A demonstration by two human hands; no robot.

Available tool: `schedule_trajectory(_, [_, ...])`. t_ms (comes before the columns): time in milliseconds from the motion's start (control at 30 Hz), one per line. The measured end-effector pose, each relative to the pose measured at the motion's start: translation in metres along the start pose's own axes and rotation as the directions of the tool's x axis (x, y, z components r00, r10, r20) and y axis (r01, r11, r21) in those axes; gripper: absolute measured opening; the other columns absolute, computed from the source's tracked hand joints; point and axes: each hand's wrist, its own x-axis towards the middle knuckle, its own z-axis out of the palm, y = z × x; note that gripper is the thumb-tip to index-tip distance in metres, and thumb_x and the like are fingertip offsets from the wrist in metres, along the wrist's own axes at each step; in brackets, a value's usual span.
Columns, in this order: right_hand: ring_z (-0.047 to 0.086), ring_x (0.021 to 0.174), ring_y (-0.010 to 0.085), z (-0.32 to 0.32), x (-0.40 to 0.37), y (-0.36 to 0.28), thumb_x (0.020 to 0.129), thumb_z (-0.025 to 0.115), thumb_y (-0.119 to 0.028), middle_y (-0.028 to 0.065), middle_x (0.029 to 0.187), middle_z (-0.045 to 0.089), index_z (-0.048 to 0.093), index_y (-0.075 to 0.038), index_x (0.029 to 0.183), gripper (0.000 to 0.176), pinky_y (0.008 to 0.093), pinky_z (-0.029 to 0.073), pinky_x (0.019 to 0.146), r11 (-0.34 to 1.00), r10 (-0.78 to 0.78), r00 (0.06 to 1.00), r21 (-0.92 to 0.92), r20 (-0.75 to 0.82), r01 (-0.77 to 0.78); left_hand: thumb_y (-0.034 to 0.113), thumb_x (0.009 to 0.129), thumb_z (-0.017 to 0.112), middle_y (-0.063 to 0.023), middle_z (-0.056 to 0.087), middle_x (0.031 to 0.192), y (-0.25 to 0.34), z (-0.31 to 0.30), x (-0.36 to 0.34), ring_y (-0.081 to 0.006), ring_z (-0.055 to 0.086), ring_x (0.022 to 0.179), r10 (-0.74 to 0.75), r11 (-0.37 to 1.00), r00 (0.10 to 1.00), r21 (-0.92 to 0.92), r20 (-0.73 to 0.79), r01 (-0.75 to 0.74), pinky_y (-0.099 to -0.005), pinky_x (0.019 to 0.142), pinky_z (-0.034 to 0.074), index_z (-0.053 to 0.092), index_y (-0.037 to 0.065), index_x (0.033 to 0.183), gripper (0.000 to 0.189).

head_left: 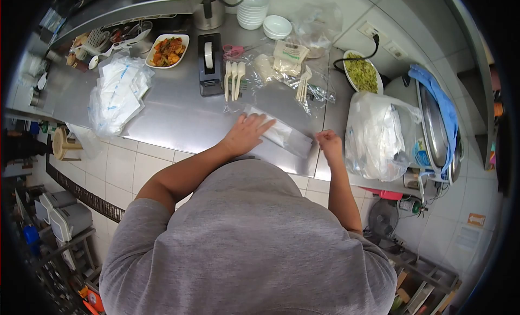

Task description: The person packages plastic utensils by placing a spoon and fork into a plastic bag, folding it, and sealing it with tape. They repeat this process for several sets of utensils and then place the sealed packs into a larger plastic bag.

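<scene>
On the steel counter, a clear plastic sleeve with white contents (pixel 281 135) lies slantwise. My left hand (pixel 246 133) rests on its left end, palm down, fingers spread. My right hand (pixel 329 143) is just past the sleeve's right end, its fingers curled together; whether it holds anything is too small to tell. Beyond the sleeve lie several pale utensils (pixel 235 79) in a row, and further right a few more pale utensils (pixel 305 83) on clear plastic. Plastic-wrapped white packets (pixel 290 57) sit behind them.
A tape dispenser (pixel 210 66), pink scissors (pixel 233 51), a dish of red-brown food (pixel 168 50) and stacked white bowls (pixel 252 13) stand further back. White packets (pixel 120 93) are piled left. At right are a full plastic bag (pixel 376 133) and a plate of green food (pixel 363 73).
</scene>
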Motion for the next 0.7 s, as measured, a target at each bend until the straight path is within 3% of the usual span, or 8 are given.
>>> schedule_trajectory(100, [0.057,0.062,0.0128,-0.028,-0.022,-0.002,0.08,0.073,-0.02,0.0016,0.074,0.063,0.063,-0.005,0.092,0.022,0.0282,0.045,0.056,0.949,0.148,0.987,0.273,0.056,-0.157,0.028,0.085,0.063,-0.0107,0.054,0.119,0.001,0.016,0.025,-0.0285,0.046,0.116,0.265,0.962,0.961,0.093,-0.076,-0.258,-0.0443,0.1,0.031,0.059,0.011,0.12,0.039])
schedule_trajectory(233, [0.06,0.092,0.0151,-0.052,-0.057,-0.019,0.08,0.073,-0.02,0.0074,0.103,0.064,0.055,-0.002,0.121,0.049,0.0294,0.046,0.079,0.712,-0.014,0.993,0.698,0.117,-0.072,0.017,0.087,0.061,-0.0044,0.068,0.085,0.011,-0.017,0.052,-0.023,0.064,0.079,-0.018,0.799,0.998,-0.6,0.062,0.052,-0.0359,0.078,0.049,0.067,0.007,0.1,0.017])
schedule_trajectory(300, [0.058,0.102,0.0174,-0.049,-0.071,-0.048,0.082,0.072,-0.023,0.0083,0.111,0.062,0.051,-0.002,0.125,0.052,0.0311,0.044,0.088,0.572,-0.168,0.975,0.82,0.148,-0.026,0.018,0.091,0.062,-0.0014,0.067,0.088,0.021,-0.042,0.051,-0.011,0.062,0.076,-0.056,0.072,0.887,-0.884,0.459,0.462,-0.026,0.068,0.048,0.065,0.005,0.101,0.017])
schedule_trajectory(333, [0.056,0.111,0.0197,-0.046,-0.075,-0.06,0.084,0.071,-0.025,0.0093,0.119,0.06,0.048,-0.003,0.129,0.055,0.0328,0.042,0.097,0.415,-0.33,0.93,0.91,0.164,-0.013,0.02,0.093,0.062,-0.0002,0.066,0.088,0.028,-0.049,0.05,-0.0053,0.059,0.077,-0.021,0.001,0.862,-0.862,0.506,0.507,-0.0218,0.07,0.047,0.065,0.004,0.101,0.018])
schedule_trajectory(500, [0.054,0.114,0.0173,-0.041,-0.059,-0.117,0.085,0.069,-0.015,0.0067,0.121,0.06,0.054,-0.003,0.128,0.047,0.0326,0.038,0.101,0.543,-0.331,0.938,0.834,0.107,0.096,0.028,0.094,0.059,-0.0042,0.066,0.094,0.059,-0.044,0.04,-0.0119,0.062,0.086,-0.005,-0.052,0.843,-0.842,0.538,0.537,-0.0263,0.08,0.048,0.063,0.001,0.106,0.029])
schedule_trajectory(567, [0.064,0.096,0.0194,-0.036,-0.063,-0.146,0.086,0.065,-0.009,0.0065,0.105,0.068,0.067,-0.005,0.11,0.024,0.0312,0.048,0.087,0.799,-0.339,0.941,0.535,0.022,0.275,0.042,0.095,0.053,-0.0105,0.064,0.109,0.069,-0.034,0.036,-0.0195,0.061,0.102,-0.436,-0.201,0.733,-0.85,0.523,0.487,-0.0335,0.092,0.046,0.056,-0.002,0.12,0.051])
schedule_trajectory(633, [0.066,0.091,0.0194,-0.025,-0.083,-0.166,0.084,0.064,-0.005,0.007,0.099,0.07,0.069,-0.004,0.103,0.019,0.0303,0.051,0.081,0.776,-0.591,0.806,0.302,0.039,0.554,0.052,0.094,0.047,-0.0154,0.058,0.123,0.07,-0.059,0.034,-0.0254,0.056,0.114,-0.246,-0.484,0.679,-0.694,0.692,0.532,-0.0401,0.101,0.041,0.044,-0.004,0.132,0.069])
schedule_trajectory(700, [0.068,0.086,0.0193,-0.014,-0.103,-0.165,0.083,0.063,-0.001,0.0075,0.093,0.071,0.071,-0.003,0.096,0.015,0.0294,0.053,0.075,0.62,-0.782,0.609,0.079,0.13,0.78,0.054,0.094,0.046,-0.0163,0.057,0.123,0.08,-0.076,0.031,-0.0252,0.058,0.111,0.321,-0.839,0.862,-0.305,0.392,0.451,-0.0398,0.1,0.042,0.039,-0.003,0.135,0.071])
